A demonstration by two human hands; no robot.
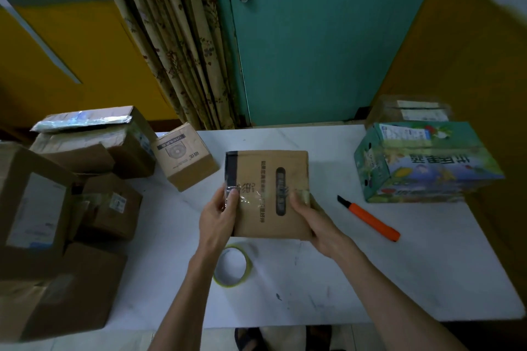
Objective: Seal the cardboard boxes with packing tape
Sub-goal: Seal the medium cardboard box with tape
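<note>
Head view: spare cartons point(85, 168) stand left of the box point(271, 174); the left hand point(218, 216) grips the box's left edge, thumb pressing a clear tape strip point(252, 199) flat; the roll point(232, 266) lies just below the box; the right hand point(310, 214) clasps the box's right edge, thumb on the strip's other end; a knife point(368, 218) lies right of the box. The box looks light and stiff, so holding opposite edges seems soundest; the tape looks slick.
</note>
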